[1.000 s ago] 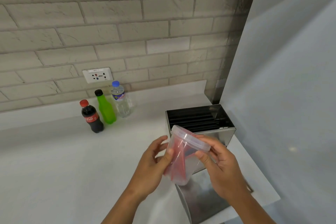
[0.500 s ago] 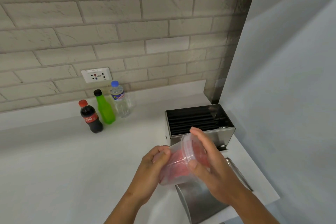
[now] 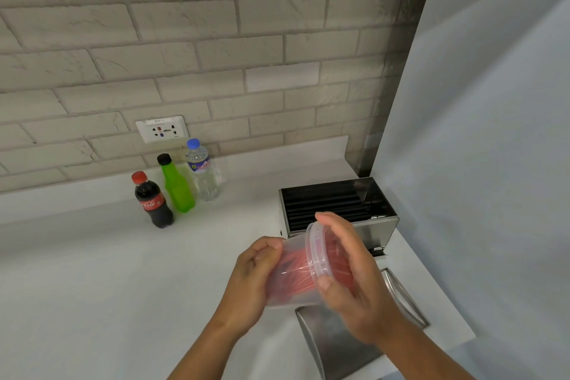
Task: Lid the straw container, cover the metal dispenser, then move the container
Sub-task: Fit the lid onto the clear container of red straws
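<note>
Head view: your left hand (image 3: 249,281) grips the straw container (image 3: 293,274) tipped sideways, mouth rightward; your right hand (image 3: 354,284) clasps its lid (image 3: 317,251) there.

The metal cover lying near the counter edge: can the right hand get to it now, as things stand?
Probably not yet. The right hand is pressing the lid on the straw container, which hangs above the metal cover. Once freed, nothing else blocks it.
</note>
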### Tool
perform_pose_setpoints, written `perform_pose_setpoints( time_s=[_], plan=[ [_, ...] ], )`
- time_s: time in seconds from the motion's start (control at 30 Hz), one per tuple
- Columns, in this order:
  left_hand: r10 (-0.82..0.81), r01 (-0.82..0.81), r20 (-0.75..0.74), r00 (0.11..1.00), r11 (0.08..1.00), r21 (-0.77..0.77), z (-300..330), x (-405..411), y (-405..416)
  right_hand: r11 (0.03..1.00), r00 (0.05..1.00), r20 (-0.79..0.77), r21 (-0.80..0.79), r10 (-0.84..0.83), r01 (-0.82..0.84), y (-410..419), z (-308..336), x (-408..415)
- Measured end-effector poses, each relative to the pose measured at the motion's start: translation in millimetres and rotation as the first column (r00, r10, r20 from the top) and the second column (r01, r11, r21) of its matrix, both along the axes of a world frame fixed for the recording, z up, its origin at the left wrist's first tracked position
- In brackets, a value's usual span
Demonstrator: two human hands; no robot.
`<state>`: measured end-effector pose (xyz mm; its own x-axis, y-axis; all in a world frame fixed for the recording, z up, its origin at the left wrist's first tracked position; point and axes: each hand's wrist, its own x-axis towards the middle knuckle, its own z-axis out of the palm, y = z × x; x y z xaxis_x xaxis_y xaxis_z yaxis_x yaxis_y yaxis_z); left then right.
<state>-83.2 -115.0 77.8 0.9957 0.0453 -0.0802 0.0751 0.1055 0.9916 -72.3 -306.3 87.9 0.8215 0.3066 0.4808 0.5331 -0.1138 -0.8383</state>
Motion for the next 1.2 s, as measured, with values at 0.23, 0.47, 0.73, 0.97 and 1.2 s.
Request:
perform_pose_setpoints(
  time_s=[0.23, 0.47, 0.73, 0.97, 1.2],
  plan=[
    [0.111, -0.110, -0.013, 0.994, 0.993, 0.052, -6, -3, -7, 0.999, 0.961, -0.278, 0.038, -0.006, 0.017, 5, -1, -4],
    [0.088, -0.088, 0.011, 0.996, 0.993, 0.083, 8, 4, -2, 0.995, 0.995, 0.052, -0.059, -0.082, 0.085, 7, -3, -6],
    [0.190, -0.217, 0.197, 0.962, 0.968, 0.126, 6, 2, -8, 0.995, 0.997, -0.013, 0.057, -0.081, 0.081, 8, -4, 6],
    [0.256, -0.280, 0.218, 0.942, 0.956, 0.085, -8, -1, -12, 0.994, 0.973, -0.217, 0.051, -0.082, 0.095, 12, 4, 1],
    [0.108, -0.109, 0.094, 0.990, 0.994, 0.000, -11, 3, 0, 0.994, 0.980, -0.193, -0.108, -0.042, 0.022, 8, 19, 1]
  ],
)
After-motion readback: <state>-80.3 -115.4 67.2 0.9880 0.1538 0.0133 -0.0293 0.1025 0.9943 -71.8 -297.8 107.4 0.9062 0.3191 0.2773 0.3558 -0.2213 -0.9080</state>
